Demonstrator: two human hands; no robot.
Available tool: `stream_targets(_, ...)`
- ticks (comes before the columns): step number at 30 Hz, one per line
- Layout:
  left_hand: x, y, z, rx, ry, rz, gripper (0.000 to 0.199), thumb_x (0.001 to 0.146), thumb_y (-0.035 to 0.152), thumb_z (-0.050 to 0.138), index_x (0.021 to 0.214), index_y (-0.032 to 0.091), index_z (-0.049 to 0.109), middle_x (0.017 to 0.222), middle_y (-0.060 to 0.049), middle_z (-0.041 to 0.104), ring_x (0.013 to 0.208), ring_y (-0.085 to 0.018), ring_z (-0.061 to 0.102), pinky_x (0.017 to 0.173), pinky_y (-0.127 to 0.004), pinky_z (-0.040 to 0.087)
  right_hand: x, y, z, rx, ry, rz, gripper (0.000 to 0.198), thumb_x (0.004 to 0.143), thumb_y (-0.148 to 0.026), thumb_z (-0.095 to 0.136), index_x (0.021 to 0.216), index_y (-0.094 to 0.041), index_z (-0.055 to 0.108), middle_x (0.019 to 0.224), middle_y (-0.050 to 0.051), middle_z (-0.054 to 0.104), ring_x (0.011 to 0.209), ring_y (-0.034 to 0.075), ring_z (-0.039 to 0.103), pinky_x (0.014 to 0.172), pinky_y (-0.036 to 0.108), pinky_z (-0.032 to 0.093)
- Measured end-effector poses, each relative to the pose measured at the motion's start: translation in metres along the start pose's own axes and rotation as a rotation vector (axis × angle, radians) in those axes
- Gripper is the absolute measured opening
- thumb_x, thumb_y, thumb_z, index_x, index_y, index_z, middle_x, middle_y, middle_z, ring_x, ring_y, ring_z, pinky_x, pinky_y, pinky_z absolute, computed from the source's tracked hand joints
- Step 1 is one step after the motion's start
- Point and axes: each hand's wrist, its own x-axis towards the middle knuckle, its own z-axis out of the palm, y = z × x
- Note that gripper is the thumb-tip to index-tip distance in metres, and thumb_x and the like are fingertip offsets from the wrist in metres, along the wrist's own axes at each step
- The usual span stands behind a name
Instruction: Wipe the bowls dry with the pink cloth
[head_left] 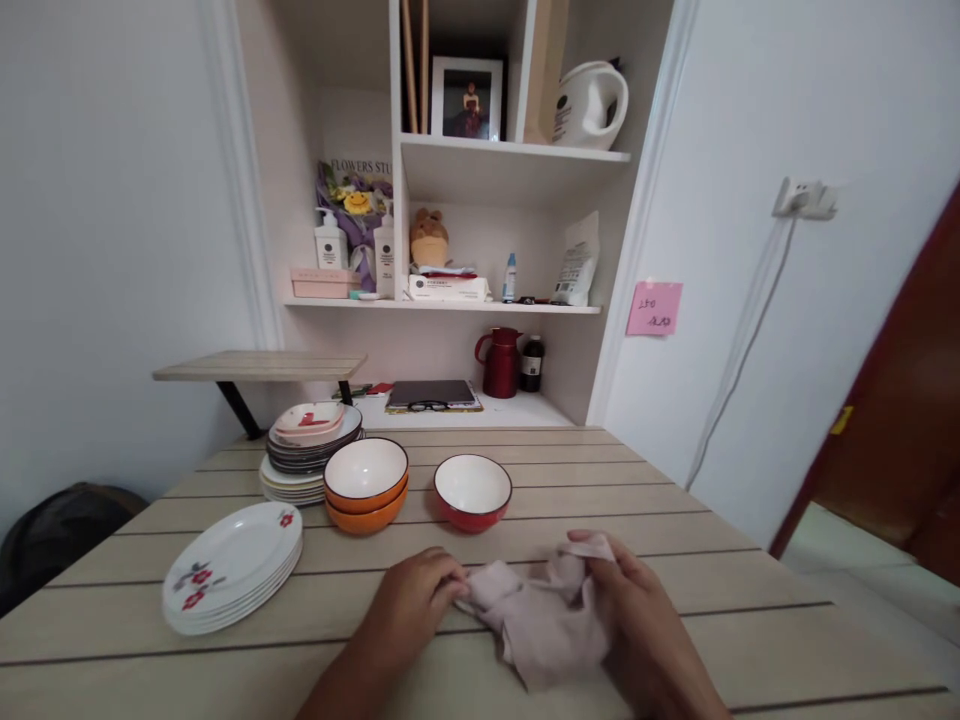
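"Fingers (448,572) first: spread or drawn in, and on what?"

"Left hand (409,605): fingers curled, tips pinching the left corner of the cloth (551,625). Right hand (645,610): fingers bent around the right end, gripping a bunched fold near its top."

"Location of cloth?"

"Between the hands, over the near part of the tabletop (750,640). Cannot tell whether its lower edge touches the wood."

"Room to move?"

"Open tabletop right of the right hand, out to the slanting right edge. Beyond the cloth, near it: red bowl (471,515), alone, upright. Left of that, two stacked orange bowls (367,515). Farther left, well apart from the left hand, a stack of oval plates (240,560) near the left edge."

"Cloth, appearance?"

"Pale pinkish grey, limp, crumpled; several folds doubled over, one pointed corner hanging toward the near side. Outline slightly blurred."
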Motion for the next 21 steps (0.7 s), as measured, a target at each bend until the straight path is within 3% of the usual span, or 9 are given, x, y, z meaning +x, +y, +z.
stream_targets(3, -0.020, -0.004, -0.016, 0.017, 0.066, -0.045, 0.021, 0.091, 0.029, 0.051, 0.077, 0.021, 0.065, 0.081, -0.004, 0.069, 0.077, -0.021, 0.064, 0.072, -0.029, 0.044, 0.007, -0.005, -0.003, 0.190, 0.106, 0.022, 0.042, 0.062, -0.033, 0.087, 0.101, -0.021, 0.073, 0.081, 0.003, 0.079, 0.067, 0.022, 0.071, 0.060, 0.030, 0.056)
stream_targets(7, -0.054, -0.015, -0.030, 0.273, 0.106, -0.208, 0.030, 0.093, 0.030, 0.041, 0.070, 0.023, 0.058, 0.075, -0.005, 0.067, 0.072, -0.024, 0.064, 0.070, -0.034, 0.044, 0.004, -0.015, 0.006, 0.188, 0.146, 0.051, 0.033, 0.062, -0.031, 0.087, 0.086, -0.022, 0.067, 0.058, -0.004, 0.066, 0.048, 0.017, 0.060, 0.047, 0.027, 0.050)
stream_targets(10, -0.065, -0.011, -0.035, 0.286, 0.231, -0.269, 0.034, 0.096, 0.030, 0.034, 0.100, 0.020, 0.067, 0.096, -0.011, 0.071, 0.085, -0.027, 0.068, 0.078, -0.039, 0.049, -0.004, -0.025, 0.024, 0.206, 0.121, 0.109, 0.037, 0.064, -0.035, 0.088, 0.073, -0.024, 0.054, 0.048, -0.010, 0.051, 0.041, 0.012, 0.047, 0.044, 0.024, 0.045)
stream_targets(12, -0.062, 0.003, -0.035, 0.168, 0.280, -0.234, 0.045, 0.096, 0.034, 0.038, 0.132, 0.017, 0.058, 0.118, -0.015, 0.069, 0.100, -0.028, 0.068, 0.085, -0.041, 0.051, -0.011, -0.036, 0.038, 0.195, 0.090, 0.128, 0.040, 0.065, -0.040, 0.086, 0.070, -0.025, 0.050, 0.047, -0.010, 0.048, 0.040, 0.011, 0.044, 0.043, 0.024, 0.043)
stream_targets(15, -0.048, 0.035, -0.033, -0.077, 0.190, -0.075, 0.056, 0.093, 0.039, 0.049, 0.146, 0.021, 0.048, 0.143, -0.015, 0.058, 0.123, -0.029, 0.061, 0.100, -0.043, 0.050, -0.023, -0.058, 0.056, 0.068, -0.155, 0.074, 0.032, 0.070, -0.044, 0.082, 0.076, -0.023, 0.058, 0.053, -0.007, 0.054, 0.045, 0.013, 0.048, 0.044, 0.023, 0.039)
stream_targets(17, -0.036, 0.060, -0.034, -0.257, 0.093, -0.051, 0.066, 0.089, 0.037, 0.059, 0.151, 0.024, 0.044, 0.151, -0.013, 0.051, 0.133, -0.030, 0.054, 0.106, -0.044, 0.047, -0.031, -0.076, 0.066, -0.059, -0.267, 0.041, 0.028, 0.072, -0.045, 0.079, 0.085, -0.023, 0.066, 0.056, -0.005, 0.059, 0.049, 0.015, 0.052, 0.046, 0.023, 0.039)
stream_targets(21, -0.012, 0.101, -0.046, -0.442, 0.089, -0.022, 0.071, 0.084, 0.030, 0.069, 0.151, 0.025, 0.046, 0.160, -0.011, 0.040, 0.148, -0.032, 0.037, 0.121, -0.047, 0.031, -0.045, -0.111, 0.083, -0.348, -0.455, -0.237, 0.009, 0.072, -0.030, 0.071, 0.073, -0.022, 0.074, 0.066, -0.001, 0.064, 0.062, 0.016, 0.057, 0.056, 0.024, 0.042)
